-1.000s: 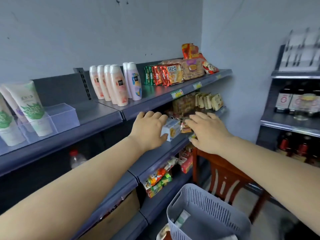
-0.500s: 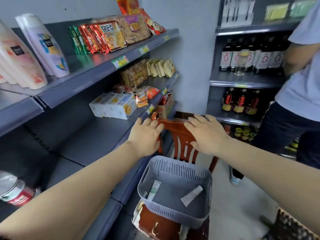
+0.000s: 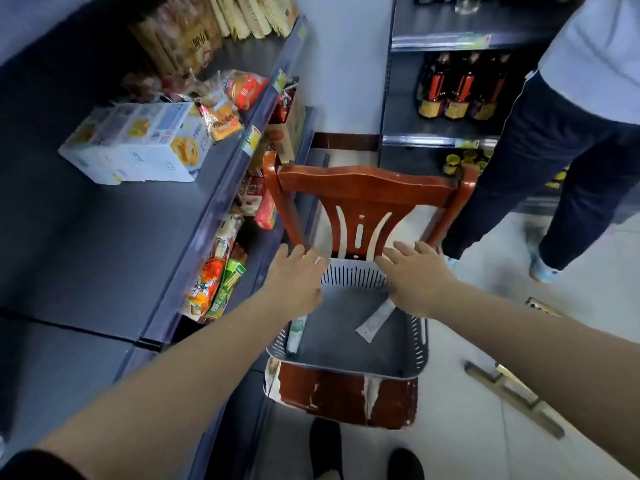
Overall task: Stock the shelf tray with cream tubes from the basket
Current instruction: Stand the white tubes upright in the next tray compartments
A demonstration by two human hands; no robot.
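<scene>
Both our left hand (image 3: 298,278) and right hand (image 3: 415,275) hover with fingers spread, empty, above the grey basket (image 3: 417,344) on the chair (image 3: 363,192). Inside lie two cream tubes (image 3: 375,322): probably light, soft, slippery; we should pinch the middle.

Bystander (image 3: 568,140) cropped above the waist; left cream tube (image 3: 297,332) half-hidden beneath the left hand (image 3: 294,282).

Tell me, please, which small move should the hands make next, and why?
Probably lower the right hand onto the grey tube lying just below it on the basket floor and pinch it. Both hands hover open over the basket; the left hand is above the green tube by the left wall.
</scene>
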